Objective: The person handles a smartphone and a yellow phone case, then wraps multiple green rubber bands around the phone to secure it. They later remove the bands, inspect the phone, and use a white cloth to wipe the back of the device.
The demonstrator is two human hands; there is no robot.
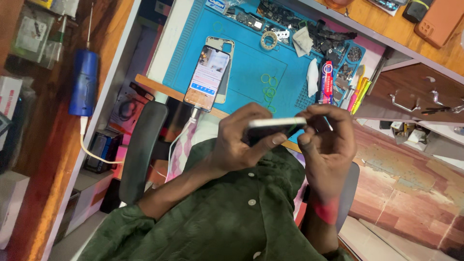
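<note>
Head view, both hands (241,137) (326,140) gripping phone (273,126) edges

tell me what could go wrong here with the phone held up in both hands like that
The phone is held edge-on over the lap between the left hand and right hand, off the blue mat; a slip could drop it. The lit phone overhangs the mat's edge on a white cable; a snag might pull it off.

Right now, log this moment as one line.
left hand: holds phone edge-on | right hand: pinches its end | mat: second phone lit, cabled
</note>
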